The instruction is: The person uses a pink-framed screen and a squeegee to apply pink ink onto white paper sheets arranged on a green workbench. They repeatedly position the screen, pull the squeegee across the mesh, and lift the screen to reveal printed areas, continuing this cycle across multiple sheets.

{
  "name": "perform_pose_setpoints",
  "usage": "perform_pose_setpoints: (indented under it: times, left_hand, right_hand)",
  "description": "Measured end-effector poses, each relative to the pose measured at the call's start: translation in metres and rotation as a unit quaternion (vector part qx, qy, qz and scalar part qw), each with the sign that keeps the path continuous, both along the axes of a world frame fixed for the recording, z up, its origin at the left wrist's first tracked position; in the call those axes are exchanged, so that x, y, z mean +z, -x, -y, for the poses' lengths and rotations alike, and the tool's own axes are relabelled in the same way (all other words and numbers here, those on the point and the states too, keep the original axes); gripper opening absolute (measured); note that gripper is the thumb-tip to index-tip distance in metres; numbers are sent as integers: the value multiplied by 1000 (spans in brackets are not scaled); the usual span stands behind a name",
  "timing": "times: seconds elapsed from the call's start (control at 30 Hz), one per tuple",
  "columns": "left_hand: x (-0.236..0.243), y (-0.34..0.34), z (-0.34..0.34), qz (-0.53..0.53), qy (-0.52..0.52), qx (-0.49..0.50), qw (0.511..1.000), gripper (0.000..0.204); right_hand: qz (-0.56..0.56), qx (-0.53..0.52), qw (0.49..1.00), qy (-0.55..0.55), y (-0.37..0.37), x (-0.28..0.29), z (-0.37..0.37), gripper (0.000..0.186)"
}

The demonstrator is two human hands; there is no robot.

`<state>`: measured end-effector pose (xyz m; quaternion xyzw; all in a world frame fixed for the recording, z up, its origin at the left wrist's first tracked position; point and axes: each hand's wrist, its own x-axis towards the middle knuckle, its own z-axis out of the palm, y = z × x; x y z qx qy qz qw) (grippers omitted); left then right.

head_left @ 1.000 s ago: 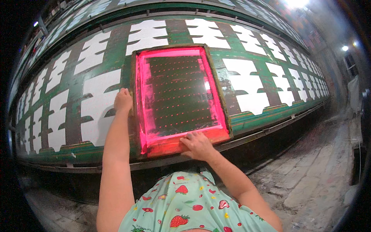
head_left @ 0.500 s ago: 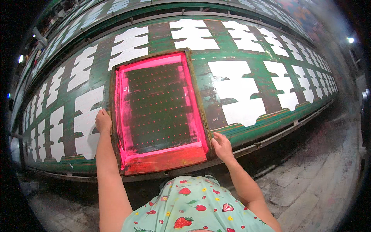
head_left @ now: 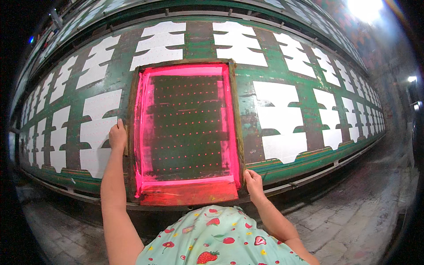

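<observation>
- The printing screen (head_left: 187, 132) lies at the centre of the frame, flat on the long green table (head_left: 247, 74); it hides what lies beneath, though a faint curved outline crosses its dark mesh.
- The left hand (head_left: 118, 136) is at the screen's left side, fingers curled in and gripping its edge beside a wooden strip (head_left: 126, 141); the undersides of the fingers are hidden.
- The right hand (head_left: 254, 183), lower right of centre, has its fingers closed on the screen's right edge near the bottom corner (how far they reach underneath cannot be told).
- Bright pink ink (head_left: 138, 132) borders the mesh, above a red-orange strip (head_left: 190, 194).
- White cut panels (head_left: 282, 123) run in two rows, shrinking toward both sides until they are hard to separate.
- The fruit-patterned shirt (head_left: 221, 247) is cut off by the lower edge; tiny marks among its strawberries are too small to read.
- At upper right, a lamp (head_left: 365, 8) glares, hazing the background.
</observation>
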<state>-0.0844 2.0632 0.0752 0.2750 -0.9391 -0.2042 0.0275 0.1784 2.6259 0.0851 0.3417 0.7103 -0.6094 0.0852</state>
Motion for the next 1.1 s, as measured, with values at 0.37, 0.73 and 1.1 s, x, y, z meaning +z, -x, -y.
perform_pose_setpoints:
  times: [0.37, 0.73, 1.1]
  left_hand:
    - [-2, 3, 20, -36, -268, 94, 958, 88]
    - [69, 13, -153, -41, -599, 22, 799, 79]
    - [50, -1, -401, -71, -611, 35, 787, 78]
  right_hand:
    - [-64, 8, 998, 11, -6, 51, -6, 36]
    - [-105, -53, 989, -87, 19, 37, -157, 38]
    - [-64, -127, 986, -87, 7, 0, -385, 36]
